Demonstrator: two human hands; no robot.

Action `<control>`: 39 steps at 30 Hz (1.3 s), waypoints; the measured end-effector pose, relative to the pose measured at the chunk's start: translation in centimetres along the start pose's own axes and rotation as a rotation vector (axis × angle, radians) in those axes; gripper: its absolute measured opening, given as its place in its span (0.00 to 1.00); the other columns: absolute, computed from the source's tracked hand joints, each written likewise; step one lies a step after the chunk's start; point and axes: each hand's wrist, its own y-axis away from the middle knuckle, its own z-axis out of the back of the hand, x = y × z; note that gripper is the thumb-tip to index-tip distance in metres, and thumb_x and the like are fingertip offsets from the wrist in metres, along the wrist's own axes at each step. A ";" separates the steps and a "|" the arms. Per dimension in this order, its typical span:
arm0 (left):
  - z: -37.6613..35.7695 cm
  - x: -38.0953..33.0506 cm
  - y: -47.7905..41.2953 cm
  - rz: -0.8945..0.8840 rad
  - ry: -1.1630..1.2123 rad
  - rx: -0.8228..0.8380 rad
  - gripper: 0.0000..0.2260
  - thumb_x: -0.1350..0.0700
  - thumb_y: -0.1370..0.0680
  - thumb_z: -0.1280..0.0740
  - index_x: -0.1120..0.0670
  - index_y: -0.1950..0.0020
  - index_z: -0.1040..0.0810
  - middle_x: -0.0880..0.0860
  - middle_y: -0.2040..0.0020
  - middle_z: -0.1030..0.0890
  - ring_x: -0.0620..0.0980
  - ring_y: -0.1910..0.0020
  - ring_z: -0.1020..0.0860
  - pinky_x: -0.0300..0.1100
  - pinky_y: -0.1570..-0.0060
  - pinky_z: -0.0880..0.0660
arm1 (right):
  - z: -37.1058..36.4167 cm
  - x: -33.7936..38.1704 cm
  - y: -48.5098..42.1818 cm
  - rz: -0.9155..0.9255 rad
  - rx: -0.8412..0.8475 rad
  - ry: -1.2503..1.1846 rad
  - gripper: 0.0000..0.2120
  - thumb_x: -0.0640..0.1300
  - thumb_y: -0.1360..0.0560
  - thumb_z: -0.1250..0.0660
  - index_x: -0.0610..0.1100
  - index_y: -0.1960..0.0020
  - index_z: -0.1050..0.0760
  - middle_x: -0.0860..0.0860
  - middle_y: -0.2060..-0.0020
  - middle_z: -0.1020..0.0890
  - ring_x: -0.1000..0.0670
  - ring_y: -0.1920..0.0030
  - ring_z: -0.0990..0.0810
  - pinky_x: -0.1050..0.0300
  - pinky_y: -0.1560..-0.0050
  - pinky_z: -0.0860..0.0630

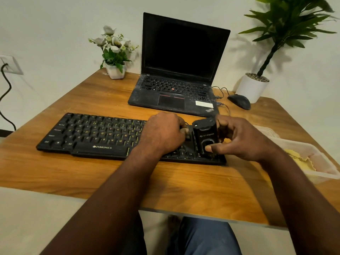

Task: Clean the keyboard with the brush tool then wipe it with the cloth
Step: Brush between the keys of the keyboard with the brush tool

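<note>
Wooden table against pale wall, black keyboard lying across it. Right hand curled round black brush tool, upright on keyboard's right end. Left hand just beside, fingers curled, pinching small dark part at tool's side. Yellow cloth in clear tub at table's right edge.

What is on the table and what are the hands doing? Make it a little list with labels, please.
table: wooden
keyboard: black, nearest
tool: black, over keyboard's right end
right hand: grips tool
left hand: pinches small part beside tool
cloth: yellow, in box at right
laptop: open, dark screen, behind keyboard
mouse: right of laptop
</note>
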 end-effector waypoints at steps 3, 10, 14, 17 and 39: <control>0.2 -0.1 0.2 0.001 0.009 -0.017 0.09 0.43 0.21 0.33 0.43 0.47 0.15 0.44 0.54 0.16 0.46 0.54 0.19 0.47 0.52 0.18 | -0.2 0.1 -0.6 0.009 -0.114 -0.013 0.21 0.48 0.30 0.20 0.42 0.43 0.21 0.45 0.51 0.17 0.41 0.52 0.17 0.36 0.52 0.18; 0.5 -0.4 0.5 0.015 0.029 -0.011 0.08 0.45 0.21 0.33 0.44 0.45 0.16 0.45 0.52 0.16 0.46 0.53 0.20 0.47 0.51 0.19 | -2.3 0.7 -1.9 -0.056 -0.273 0.037 0.15 0.42 0.30 0.19 0.45 0.49 0.23 0.50 0.55 0.16 0.51 0.57 0.16 0.55 0.59 0.19; 0.6 -0.4 0.3 0.015 0.011 0.000 0.06 0.48 0.21 0.32 0.44 0.47 0.16 0.45 0.54 0.17 0.47 0.54 0.21 0.45 0.54 0.21 | -1.8 1.5 0.1 -0.020 -0.090 0.021 0.19 0.47 0.31 0.18 0.43 0.46 0.21 0.49 0.54 0.16 0.49 0.54 0.17 0.54 0.57 0.18; 0.4 -0.3 0.3 0.019 0.010 0.003 0.07 0.46 0.21 0.33 0.43 0.47 0.16 0.44 0.53 0.17 0.45 0.53 0.21 0.45 0.53 0.21 | -2.3 1.6 1.0 -0.003 -0.191 0.056 0.24 0.57 0.33 0.22 0.43 0.45 0.21 0.49 0.54 0.16 0.48 0.55 0.17 0.46 0.57 0.18; -0.1 0.0 0.2 -0.166 -0.049 0.027 0.13 0.47 0.20 0.36 0.39 0.37 0.19 0.38 0.36 0.20 0.48 0.34 0.30 0.57 0.34 0.29 | -1.9 -0.1 0.5 -0.041 -0.462 0.055 0.15 0.45 0.28 0.20 0.49 0.46 0.22 0.54 0.56 0.18 0.56 0.58 0.20 0.64 0.63 0.24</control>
